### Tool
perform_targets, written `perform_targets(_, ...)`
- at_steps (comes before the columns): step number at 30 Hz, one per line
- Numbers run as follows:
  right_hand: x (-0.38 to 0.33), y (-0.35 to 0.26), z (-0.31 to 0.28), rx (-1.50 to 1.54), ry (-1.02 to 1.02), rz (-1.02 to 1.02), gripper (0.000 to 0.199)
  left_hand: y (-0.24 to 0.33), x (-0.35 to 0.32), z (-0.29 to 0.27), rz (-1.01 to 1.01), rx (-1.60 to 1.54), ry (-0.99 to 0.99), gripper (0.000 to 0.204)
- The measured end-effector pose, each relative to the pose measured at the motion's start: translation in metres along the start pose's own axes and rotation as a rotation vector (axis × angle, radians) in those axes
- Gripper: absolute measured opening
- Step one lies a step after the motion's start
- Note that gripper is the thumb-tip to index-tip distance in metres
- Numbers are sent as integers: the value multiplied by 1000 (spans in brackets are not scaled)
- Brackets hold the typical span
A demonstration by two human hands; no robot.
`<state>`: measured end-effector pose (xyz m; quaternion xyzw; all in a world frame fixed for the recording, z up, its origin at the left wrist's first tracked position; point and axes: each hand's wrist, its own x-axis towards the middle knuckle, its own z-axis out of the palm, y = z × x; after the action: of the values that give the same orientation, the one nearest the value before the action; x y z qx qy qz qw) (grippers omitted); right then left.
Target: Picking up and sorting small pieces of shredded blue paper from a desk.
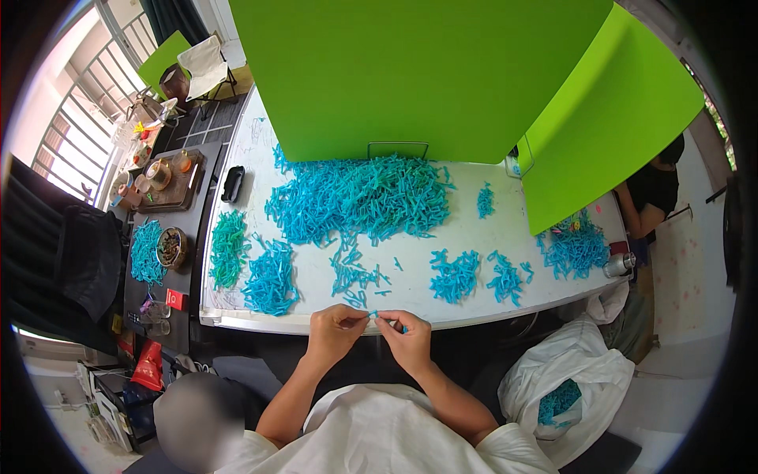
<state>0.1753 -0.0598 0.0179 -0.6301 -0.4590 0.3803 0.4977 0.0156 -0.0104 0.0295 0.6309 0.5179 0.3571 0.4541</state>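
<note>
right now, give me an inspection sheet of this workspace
surface: white table, pale top, marks near its left edge
job's things: a small blue plastic piece pinched between both hands at the near table edge; big blue pile at the back, smaller blue piles in front, one greenish pile on the left
clutter: black case, metal cup, white bag with blue pieces on the floor
grippers: left hand and right hand, fingertips meeting on the piece
cables: nothing seen
surroundings: green screens behind the table, dark side table with a tea tray, another person at the far right
</note>
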Motion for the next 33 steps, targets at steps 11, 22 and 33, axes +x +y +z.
perform_targets(11,12,17,-46,-132,44,120,12,-2,3,-5,-49,-94,-124,12)
perform_targets(22,52,48,-166,-543,672,-50,16,-28,24,-20,343,562,35,11)
perform_targets(33,4,14,-61,556,-496,584,52,-42,25,-18,331,522,15,14)
